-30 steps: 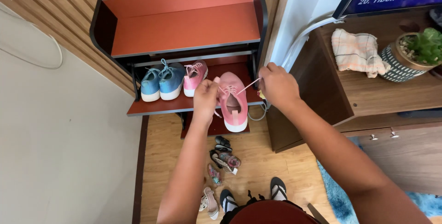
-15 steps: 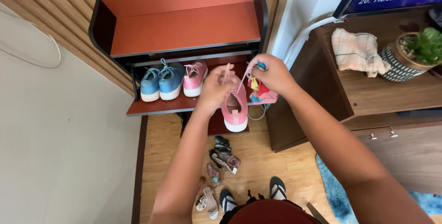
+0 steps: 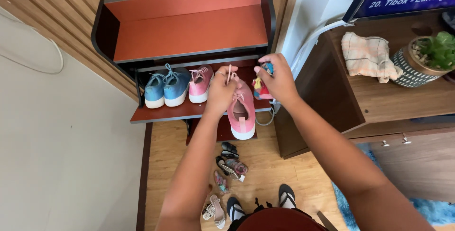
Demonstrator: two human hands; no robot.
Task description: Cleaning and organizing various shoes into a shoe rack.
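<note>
Seen from above, two bare arms reach to a low shoe rack [image 3: 156, 115]. The left hand [image 3: 221, 90] pinches a pale lace [image 3: 230, 73] and lifts it above a pink shoe [image 3: 241, 111], which lies under both hands with its toe hanging over the shelf edge towards the person. The right hand [image 3: 278, 80], just right of the shoe, has its fingers pressed together; whether they grip a lace end cannot be told. A second ago the hands stood apart with the lace stretched between them; now they have closed in above the shoe, which suggests the lace is being tied. Left of the left hand sit its pink mate [image 3: 201, 83] and blue shoes [image 3: 167, 88].
</note>
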